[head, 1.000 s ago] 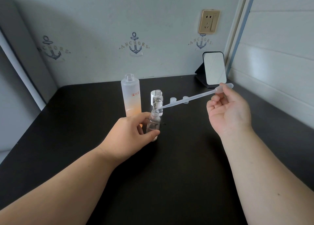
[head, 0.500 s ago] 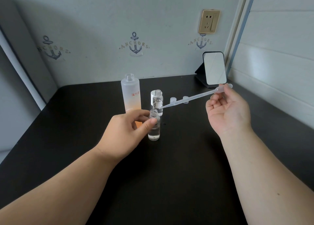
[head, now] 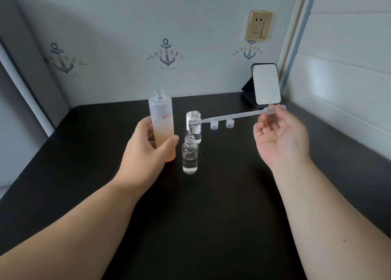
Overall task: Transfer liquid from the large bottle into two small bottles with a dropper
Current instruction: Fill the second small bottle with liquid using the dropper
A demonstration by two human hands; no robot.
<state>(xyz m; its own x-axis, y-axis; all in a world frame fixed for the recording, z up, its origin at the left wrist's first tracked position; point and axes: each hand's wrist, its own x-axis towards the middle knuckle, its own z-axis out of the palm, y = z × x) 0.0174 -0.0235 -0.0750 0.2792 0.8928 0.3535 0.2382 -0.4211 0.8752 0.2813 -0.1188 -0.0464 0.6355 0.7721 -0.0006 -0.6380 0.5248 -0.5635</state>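
Note:
A tall frosted large bottle (head: 162, 121), orange toward the bottom and uncapped, stands on the black table (head: 211, 216). My left hand (head: 146, 150) grips its lower half. Right of it stand two small clear glass bottles, both uncapped: the near small bottle (head: 190, 158) holds some clear liquid, the far small bottle (head: 195, 127) stands behind it. My right hand (head: 279, 135) pinches the bulb of a translucent plastic dropper (head: 239, 115). The dropper lies nearly level, its tip beside the far small bottle's neck.
Two small white caps (head: 214, 124) (head: 230, 123) sit on the table behind the dropper. A white larger cap (head: 188, 121) stands behind the far bottle. A small mirror (head: 265, 83) leans in the back right corner under a wall socket (head: 259, 25).
My left hand let go of the near small bottle and moved left to grip the large bottle. The dropper tip rose slightly away from the near bottle's mouth.

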